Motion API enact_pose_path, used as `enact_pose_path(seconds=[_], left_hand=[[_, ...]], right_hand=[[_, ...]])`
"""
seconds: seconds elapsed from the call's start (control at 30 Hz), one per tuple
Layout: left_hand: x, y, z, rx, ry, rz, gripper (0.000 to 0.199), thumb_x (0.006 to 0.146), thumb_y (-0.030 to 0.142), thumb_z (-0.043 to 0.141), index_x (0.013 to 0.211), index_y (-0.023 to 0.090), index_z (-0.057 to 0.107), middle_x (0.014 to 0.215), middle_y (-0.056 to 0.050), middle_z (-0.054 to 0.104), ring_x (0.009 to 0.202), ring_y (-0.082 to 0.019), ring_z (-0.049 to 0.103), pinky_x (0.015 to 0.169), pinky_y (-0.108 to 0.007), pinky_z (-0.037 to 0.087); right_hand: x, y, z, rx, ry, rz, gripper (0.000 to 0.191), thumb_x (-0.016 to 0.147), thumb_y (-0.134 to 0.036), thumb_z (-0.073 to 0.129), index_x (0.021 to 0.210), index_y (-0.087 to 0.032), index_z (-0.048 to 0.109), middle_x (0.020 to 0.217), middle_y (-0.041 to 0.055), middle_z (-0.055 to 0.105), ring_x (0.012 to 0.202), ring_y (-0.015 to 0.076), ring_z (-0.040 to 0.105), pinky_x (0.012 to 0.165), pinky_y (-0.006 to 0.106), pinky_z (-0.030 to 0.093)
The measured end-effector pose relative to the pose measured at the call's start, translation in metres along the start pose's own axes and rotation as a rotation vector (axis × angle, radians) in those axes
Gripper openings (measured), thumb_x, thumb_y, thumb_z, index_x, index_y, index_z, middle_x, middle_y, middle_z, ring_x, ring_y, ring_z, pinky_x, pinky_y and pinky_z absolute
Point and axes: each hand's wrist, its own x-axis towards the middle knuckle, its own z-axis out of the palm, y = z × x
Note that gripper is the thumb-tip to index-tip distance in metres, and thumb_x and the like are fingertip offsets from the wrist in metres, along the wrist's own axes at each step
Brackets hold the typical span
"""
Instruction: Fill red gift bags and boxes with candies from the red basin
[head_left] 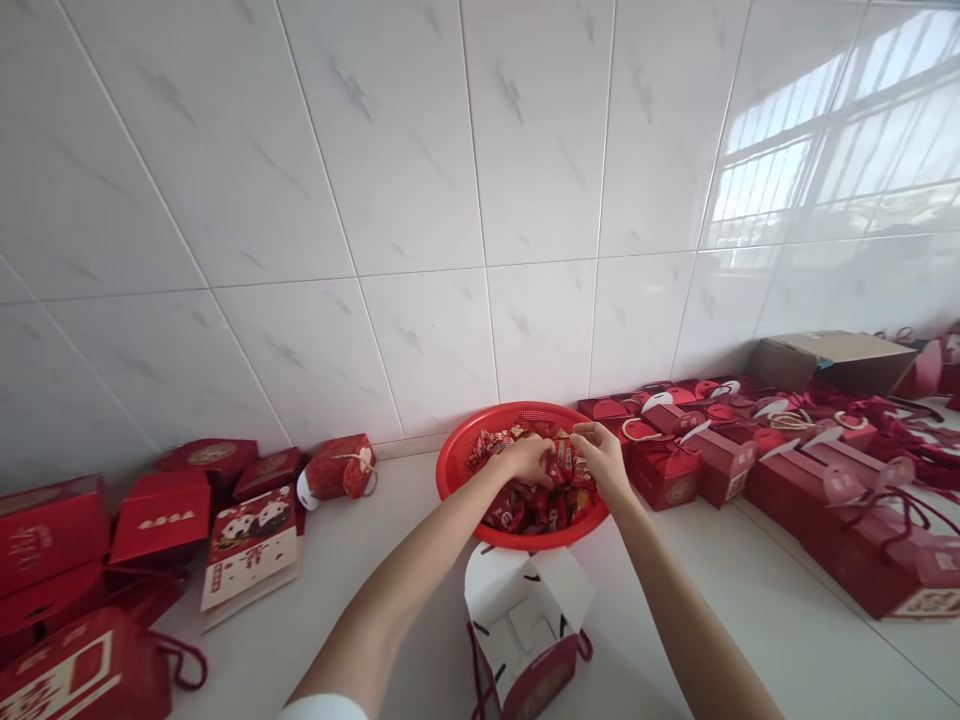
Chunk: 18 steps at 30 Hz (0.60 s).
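A round red plastic basket point(448, 470) full of wrapped candies point(514, 505) stands against the wall. Over the candies, my left hand point(531, 460) is closed, its curled fingers reaching down among the wrappers and partly hidden. My right hand point(600, 455) is beside it at the basket's right side, thumb and fingers pinched on a small wrapped candy. Directly in front of the basket, between my forearms, an open gift box point(525, 625) shows its white inside, with flaps spread and dark red cord at its sides. I see no candies in the visible part of that box.
Red gift boxes point(161, 515) and a flat printed carton point(251, 545) lie at the left, near a small red pouch point(337, 470). More closed red boxes point(667, 470) with cord handles crowd the right, before a brown cardboard box point(832, 355). White tiled wall point(420, 340) rises behind.
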Motion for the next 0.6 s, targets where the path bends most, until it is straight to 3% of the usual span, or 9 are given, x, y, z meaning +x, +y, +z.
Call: enact_pose_path(seconds=[0.13, 0.23, 0.37, 0.5, 0.6], left_hand=[[-0.018, -0.014, -0.01, 0.047, 0.003, -0.055, 0.03, 0.066, 0.027, 0.078, 0.095, 0.025, 0.072, 0.122, -0.005, 0.066, 0.109, -0.026, 0.064, 0.095, -0.034, 0.049], [-0.032, -0.033, -0.016, 0.052, -0.013, -0.115, 0.026, 0.059, 0.014, 0.075, 0.083, 0.023, 0.074, 0.108, -0.006, 0.073, 0.102, -0.028, 0.067, 0.091, -0.034, 0.05], [-0.044, -0.057, -0.021, 0.028, -0.03, -0.169, 0.021, 0.054, 0.009, 0.071, 0.072, 0.021, 0.074, 0.087, -0.005, 0.075, 0.09, -0.029, 0.069, 0.084, -0.035, 0.052], [-0.046, -0.057, -0.022, -0.005, 0.029, -0.102, 0.027, 0.055, 0.007, 0.072, 0.076, 0.023, 0.074, 0.089, -0.004, 0.075, 0.102, -0.031, 0.066, 0.096, -0.037, 0.046], [-0.035, -0.039, -0.02, -0.063, 0.095, -0.026, 0.03, 0.073, 0.024, 0.069, 0.103, 0.026, 0.073, 0.118, -0.007, 0.071, 0.112, -0.03, 0.062, 0.097, -0.037, 0.046]], right_hand=[[0.001, 0.001, 0.0, 0.007, 0.015, 0.015, 0.026, 0.062, -0.04, 0.067, 0.078, -0.02, 0.066, 0.083, 0.0068, 0.071, 0.08, 0.0243, 0.065, 0.07, 0.035, 0.05], [-0.001, -0.001, -0.002, 0.013, 0.02, 0.023, 0.028, 0.062, -0.041, 0.067, 0.08, -0.02, 0.065, 0.084, 0.0066, 0.07, 0.08, 0.0238, 0.064, 0.068, 0.034, 0.05], [-0.003, -0.003, -0.002, 0.019, 0.016, 0.023, 0.028, 0.063, -0.04, 0.065, 0.083, -0.02, 0.066, 0.086, 0.0065, 0.069, 0.08, 0.0227, 0.062, 0.066, 0.033, 0.05], [-0.002, -0.003, -0.002, 0.024, 0.019, 0.043, 0.028, 0.062, -0.038, 0.065, 0.082, -0.019, 0.066, 0.085, 0.0063, 0.068, 0.076, 0.0212, 0.061, 0.067, 0.033, 0.049], [0.0, 0.0, -0.001, 0.042, 0.023, 0.044, 0.028, 0.062, -0.039, 0.066, 0.083, -0.019, 0.065, 0.085, 0.0064, 0.069, 0.074, 0.0209, 0.061, 0.066, 0.033, 0.05]])
